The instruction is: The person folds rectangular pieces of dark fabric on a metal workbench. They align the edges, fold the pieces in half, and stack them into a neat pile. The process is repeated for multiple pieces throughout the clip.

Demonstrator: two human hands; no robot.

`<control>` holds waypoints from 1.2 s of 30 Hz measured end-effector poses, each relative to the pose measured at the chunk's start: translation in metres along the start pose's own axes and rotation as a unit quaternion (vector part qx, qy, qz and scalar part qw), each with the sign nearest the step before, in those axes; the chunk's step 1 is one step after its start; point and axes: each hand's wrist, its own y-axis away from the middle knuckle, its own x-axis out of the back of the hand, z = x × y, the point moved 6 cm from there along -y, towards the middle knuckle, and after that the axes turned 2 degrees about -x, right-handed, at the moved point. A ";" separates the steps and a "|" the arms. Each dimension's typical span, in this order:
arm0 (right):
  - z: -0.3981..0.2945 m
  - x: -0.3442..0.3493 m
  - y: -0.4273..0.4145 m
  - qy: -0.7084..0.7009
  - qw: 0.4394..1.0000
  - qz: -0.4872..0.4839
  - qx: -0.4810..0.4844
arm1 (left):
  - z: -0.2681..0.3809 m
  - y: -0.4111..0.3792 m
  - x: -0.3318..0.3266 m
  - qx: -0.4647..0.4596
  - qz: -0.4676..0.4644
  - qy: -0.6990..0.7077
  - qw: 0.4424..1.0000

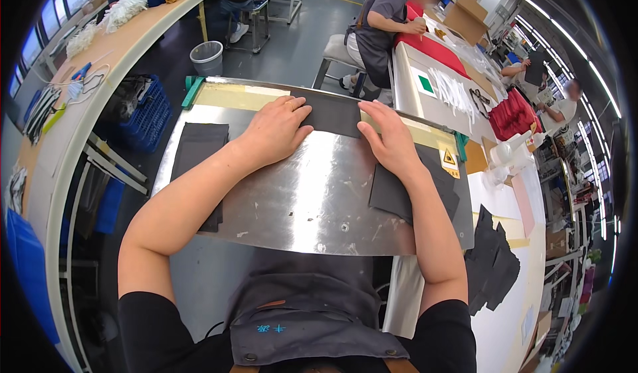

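Note:
A dark rectangular sheet piece (331,116) lies at the far edge of a shiny metal work plate (279,198). My left hand (279,128) rests flat at its left side, thumb spread and fingertips at the sheet's edge. Around the right end of the sheet is my right hand (389,133), its thumb apart from the fingers. Neither hand grips anything. Left of my left forearm is a stack of dark pieces (199,146), partly covered by the arm. More dark pieces (391,191) lie under my right forearm, which hides part of them.
Green end blocks (192,92) and a yellow warning label (449,159) sit on the plate's far part. Irregular dark scraps (491,263) and plastic bottles (511,151) are on the right table. A person (384,19) works ahead. A grey bin (207,58) stands on the floor.

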 end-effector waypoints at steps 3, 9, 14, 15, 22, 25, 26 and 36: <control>0.004 -0.013 -0.001 0.063 0.998 -0.010 0.024 | 0.002 -0.002 0.000 0.000 -0.015 -0.008 1.000; 0.004 -0.011 -0.010 0.049 0.996 -0.049 -0.048 | 0.001 0.000 0.003 -0.008 -0.008 -0.041 0.999; 0.014 0.003 -0.002 0.016 0.997 0.024 -0.066 | -0.001 0.001 -0.009 -0.012 -0.008 -0.002 1.000; 0.006 -0.001 -0.001 0.009 0.999 -0.012 -0.042 | 0.000 -0.001 -0.011 -0.021 -0.004 0.006 1.000; -0.016 -0.019 0.007 0.070 0.992 -0.099 0.029 | 0.002 -0.007 -0.006 0.015 -0.058 0.002 0.998; -0.012 -0.021 0.008 0.073 0.992 -0.097 0.020 | 0.000 -0.004 -0.006 0.005 -0.015 0.003 1.000; -0.013 -0.022 0.007 0.079 0.992 -0.096 0.024 | -0.001 -0.004 -0.007 0.004 -0.015 -0.001 1.000; -0.018 -0.015 0.000 0.099 0.991 -0.090 -0.007 | 0.001 -0.005 0.000 -0.010 -0.010 -0.003 1.000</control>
